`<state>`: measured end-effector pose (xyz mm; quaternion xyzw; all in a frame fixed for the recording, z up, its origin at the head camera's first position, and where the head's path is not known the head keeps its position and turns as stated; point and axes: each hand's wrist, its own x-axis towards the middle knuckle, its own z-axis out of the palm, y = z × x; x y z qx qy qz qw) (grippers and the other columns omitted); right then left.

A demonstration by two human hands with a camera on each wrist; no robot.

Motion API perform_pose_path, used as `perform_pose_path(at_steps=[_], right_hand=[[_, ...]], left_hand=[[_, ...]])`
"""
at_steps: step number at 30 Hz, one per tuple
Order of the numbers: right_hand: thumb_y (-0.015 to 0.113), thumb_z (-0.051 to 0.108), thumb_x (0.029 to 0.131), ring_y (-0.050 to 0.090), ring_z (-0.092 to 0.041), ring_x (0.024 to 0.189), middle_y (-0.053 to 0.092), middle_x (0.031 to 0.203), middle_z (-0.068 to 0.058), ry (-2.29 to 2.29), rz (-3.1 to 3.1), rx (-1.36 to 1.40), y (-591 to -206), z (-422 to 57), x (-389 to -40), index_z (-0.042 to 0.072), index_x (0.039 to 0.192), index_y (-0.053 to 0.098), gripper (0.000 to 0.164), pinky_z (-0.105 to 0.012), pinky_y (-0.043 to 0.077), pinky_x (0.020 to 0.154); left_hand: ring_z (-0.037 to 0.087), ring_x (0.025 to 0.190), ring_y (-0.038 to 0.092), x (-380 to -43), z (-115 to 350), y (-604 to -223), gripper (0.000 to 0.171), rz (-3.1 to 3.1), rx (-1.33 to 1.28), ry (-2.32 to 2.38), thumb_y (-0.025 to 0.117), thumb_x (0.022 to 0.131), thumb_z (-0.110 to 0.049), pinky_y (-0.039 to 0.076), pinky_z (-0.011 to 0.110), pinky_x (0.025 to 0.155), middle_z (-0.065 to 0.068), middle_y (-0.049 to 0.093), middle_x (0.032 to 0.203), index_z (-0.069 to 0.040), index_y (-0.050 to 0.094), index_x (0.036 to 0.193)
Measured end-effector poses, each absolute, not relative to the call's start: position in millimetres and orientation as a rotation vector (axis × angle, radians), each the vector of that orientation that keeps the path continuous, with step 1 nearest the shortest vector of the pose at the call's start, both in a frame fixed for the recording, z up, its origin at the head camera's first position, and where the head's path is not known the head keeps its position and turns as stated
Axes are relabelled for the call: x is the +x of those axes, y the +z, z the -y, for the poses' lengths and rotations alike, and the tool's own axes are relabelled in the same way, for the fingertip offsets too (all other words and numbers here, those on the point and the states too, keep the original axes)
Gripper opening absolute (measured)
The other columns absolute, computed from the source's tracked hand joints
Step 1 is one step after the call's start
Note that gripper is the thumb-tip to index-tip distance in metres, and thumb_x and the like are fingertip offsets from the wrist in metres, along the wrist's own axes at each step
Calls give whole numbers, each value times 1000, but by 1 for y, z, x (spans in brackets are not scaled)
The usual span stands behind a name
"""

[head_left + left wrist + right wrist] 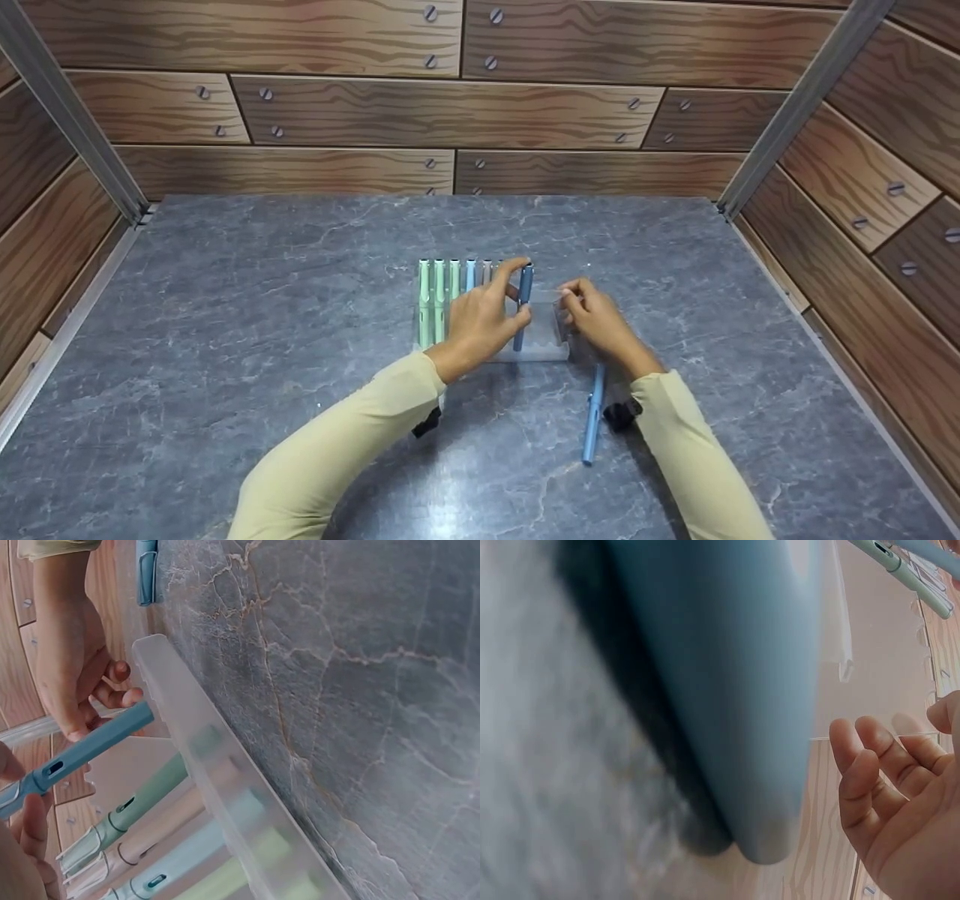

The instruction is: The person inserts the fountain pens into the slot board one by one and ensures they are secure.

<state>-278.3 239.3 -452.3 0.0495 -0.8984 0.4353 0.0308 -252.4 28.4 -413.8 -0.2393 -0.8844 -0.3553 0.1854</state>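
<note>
My left hand [484, 315] pinches a dark blue pen [526, 285] between thumb and fingers, over the right part of a clear plastic pen tray [551, 352]. The pen is tilted, and its lower end is close to the tray's raised front wall in the left wrist view. My right hand [600, 319], fingers curled, holds the tray's right edge. Several pens stand side by side in the tray: green pens [424, 300] at the left, then a light blue pen [471, 276] and a brownish pen [487, 268]. My left hand hides part of the row.
Another blue pen [592, 420] lies on the grey marbled table [225, 322], close to my right forearm. A black wrist camera [622, 414] sits beside it. Wood-patterned walls [442, 112] enclose the table at the back and sides.
</note>
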Motion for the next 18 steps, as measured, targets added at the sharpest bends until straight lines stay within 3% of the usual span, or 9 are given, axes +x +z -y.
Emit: perform_pose_path(at_steps=[9,18], right_hand=[[44,21,103,63,-25,75,65,97,-19,1269,2786,214,-453,-240,-279,0,115,56,27,-25,46,63],[44,19,103,63,-29,76,64,96,-21,1305,2765,193,-453,-240,-279,-2,115,55,27,-22,45,60]], left_hand=[[5,47,48,-254,-28,-418,56,2430,-641,-907,72,82,-22,28,18,42,-7,74,87,-26,47,132],[6,47,48,-256,-28,-423,57,2485,-644,-896,71,82,-23,30,18,41,-7,74,87,-26,46,134]])
